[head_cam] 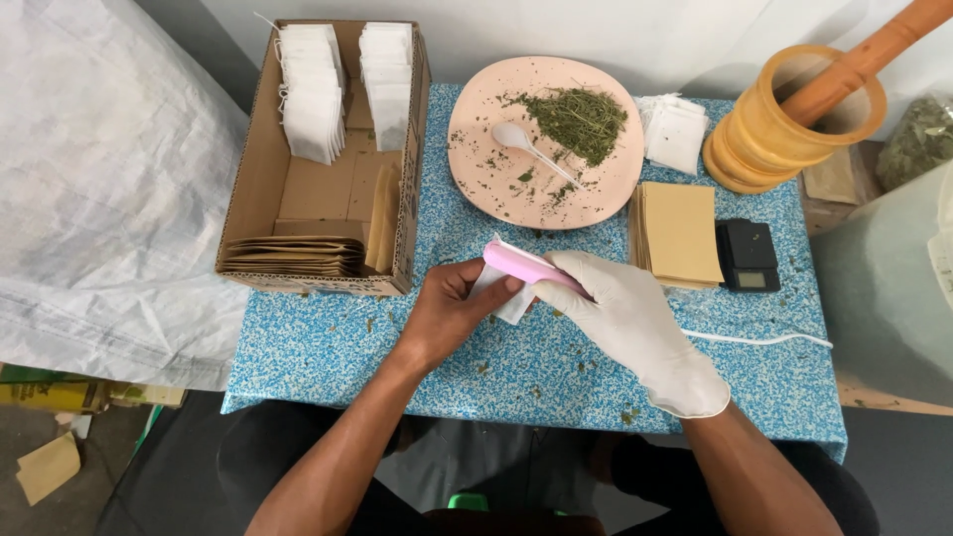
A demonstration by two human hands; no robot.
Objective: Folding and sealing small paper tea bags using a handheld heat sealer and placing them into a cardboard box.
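Note:
My left hand point(449, 310), bare, holds a small white tea bag point(508, 298) at the middle of the blue speckled table point(328, 347). My right hand point(627, 316), in a white glove, grips a pink handheld sealer point(524, 264) clamped over the top edge of the bag. A white cord point(764, 339) runs from the sealer to the right. Behind the hands, a pink plate point(496, 179) carries a pile of dried green herb point(581, 121) and a white plastic spoon point(526, 144).
A cardboard box point(260, 169) at left holds white tea bags point(313, 94) and brown envelopes point(293, 256). A stack of brown envelopes point(680, 233), a small black scale point(748, 255), loose white bags point(677, 134) and a wooden mortar with pestle point(794, 114) stand at right.

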